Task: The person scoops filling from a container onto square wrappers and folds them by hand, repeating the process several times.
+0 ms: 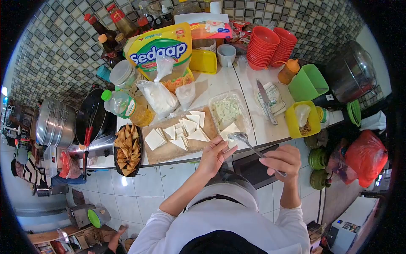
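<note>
Left hand (213,155) cups white wrapper (229,131), fingers curled under; right hand (284,162) pinches spoon (239,136) handle, bowl over wrapper, beside cutting board (169,153).

**Legible text on the counter**

I read one brand clearly: "Sedaap" in large blue letters on a white oval, printed on the big yellow bag (163,51) that stood against the tiled wall. Above that word I made out a small line reading "WINGSFOOD". A pink and white packet (210,29) lay on top behind it; its round badge carried small print that I could not resolve. The labels on the sauce bottles (111,36) were too small to read.
</note>
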`<state>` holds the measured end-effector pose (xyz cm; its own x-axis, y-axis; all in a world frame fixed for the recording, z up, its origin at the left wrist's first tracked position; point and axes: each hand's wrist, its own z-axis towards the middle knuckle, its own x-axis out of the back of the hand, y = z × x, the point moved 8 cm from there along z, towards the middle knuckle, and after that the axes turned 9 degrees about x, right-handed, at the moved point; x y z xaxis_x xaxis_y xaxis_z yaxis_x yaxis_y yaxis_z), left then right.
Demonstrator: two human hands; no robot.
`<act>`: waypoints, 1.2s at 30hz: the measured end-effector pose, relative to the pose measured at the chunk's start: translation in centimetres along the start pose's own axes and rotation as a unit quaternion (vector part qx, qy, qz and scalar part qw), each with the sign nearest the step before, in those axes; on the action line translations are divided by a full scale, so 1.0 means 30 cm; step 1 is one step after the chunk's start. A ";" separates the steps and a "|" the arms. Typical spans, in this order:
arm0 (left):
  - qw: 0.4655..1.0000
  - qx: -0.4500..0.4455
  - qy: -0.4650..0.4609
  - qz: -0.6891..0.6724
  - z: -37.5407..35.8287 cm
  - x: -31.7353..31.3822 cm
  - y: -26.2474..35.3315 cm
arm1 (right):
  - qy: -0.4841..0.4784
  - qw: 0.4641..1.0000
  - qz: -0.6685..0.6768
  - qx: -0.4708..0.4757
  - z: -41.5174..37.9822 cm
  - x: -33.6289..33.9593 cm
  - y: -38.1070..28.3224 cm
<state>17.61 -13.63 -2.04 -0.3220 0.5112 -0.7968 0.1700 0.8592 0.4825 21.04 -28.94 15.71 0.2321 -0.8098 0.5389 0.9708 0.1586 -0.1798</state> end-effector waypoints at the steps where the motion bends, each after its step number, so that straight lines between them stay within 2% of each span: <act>1: 1.000 0.007 0.018 0.004 -0.004 -0.003 0.003 | -0.007 1.000 -0.011 -0.017 -0.004 -0.009 0.014; 2: 1.000 0.007 0.018 0.004 -0.004 -0.002 0.005 | -0.007 1.000 -0.011 -0.016 -0.021 -0.021 0.025; 4: 0.999 0.016 0.040 -0.006 -0.008 0.015 0.005 | 0.127 0.981 -0.042 -0.141 -0.112 0.014 0.117; 5: 0.999 0.017 0.039 -0.006 -0.011 0.020 0.005 | 0.129 0.965 -0.046 -0.224 -0.144 0.002 0.174; 6: 0.999 0.021 0.037 -0.013 -0.013 0.029 0.004 | 0.129 0.965 -0.047 -0.223 -0.160 -0.019 0.186; 7: 0.999 0.024 0.036 -0.020 -0.015 0.035 0.005 | 0.146 0.917 0.019 -0.370 -0.240 -0.062 0.263; 8: 0.999 0.022 0.036 -0.020 -0.021 0.030 0.012 | 0.157 0.844 0.086 -0.505 -0.342 -0.128 0.322; 9: 0.999 0.024 0.030 -0.026 -0.028 0.016 0.020 | 0.133 0.831 0.124 -0.526 -0.424 -0.198 0.360; 10: 0.999 0.025 0.024 -0.033 -0.033 0.007 0.025 | 0.133 0.832 0.126 -0.524 -0.445 -0.213 0.362; 12: 0.999 0.023 0.021 -0.041 -0.040 0.007 0.031 | 0.042 0.854 0.009 -0.519 -0.458 -0.232 0.356; 13: 0.998 0.025 0.016 -0.049 -0.044 0.005 0.030 | 0.102 0.887 -0.071 -0.445 -0.420 -0.201 0.333; 14: 0.998 0.026 0.017 -0.050 -0.050 0.002 0.031 | 0.101 0.887 -0.070 -0.446 -0.414 -0.199 0.327; 16: 0.998 0.030 0.024 -0.049 -0.059 -0.004 0.034 | 0.040 0.902 -0.312 -0.296 -0.264 -0.139 0.221; 17: 0.998 0.031 0.024 -0.048 -0.060 -0.004 0.032 | 0.040 0.901 -0.312 -0.297 -0.255 -0.134 0.200; 19: 0.998 0.030 0.006 -0.048 -0.061 -0.015 0.031 | 0.024 0.954 -0.139 -0.264 -0.238 -0.178 0.153; 20: 0.998 0.033 0.005 -0.047 -0.059 -0.014 0.024 | 0.025 0.953 -0.141 -0.267 -0.224 -0.170 0.143; 22: 0.996 0.050 -0.017 -0.072 -0.048 -0.017 0.002 | -0.072 0.981 -0.138 -0.117 -0.154 -0.222 0.064; 26: 0.996 0.058 -0.034 -0.060 -0.054 -0.026 -0.036 | -0.082 0.979 -0.161 -0.094 -0.151 -0.243 0.057; 33: 0.996 0.040 -0.068 -0.045 -0.067 -0.041 -0.061 | -0.076 0.981 -0.142 -0.107 -0.161 -0.254 0.058; 35: 0.996 0.025 -0.072 -0.036 -0.060 -0.027 -0.076 | -0.003 0.971 -0.042 -0.237 -0.174 -0.239 0.101; 36: 0.997 0.004 -0.073 -0.026 -0.056 -0.021 -0.076 | -0.004 0.971 -0.042 -0.237 -0.169 -0.246 0.098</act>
<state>15.85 -15.95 -2.02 -0.1921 0.4634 -0.8651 0.1636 0.8843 0.4374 21.87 -25.35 7.04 0.1557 -0.8039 0.5740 0.8503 -0.1867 -0.4921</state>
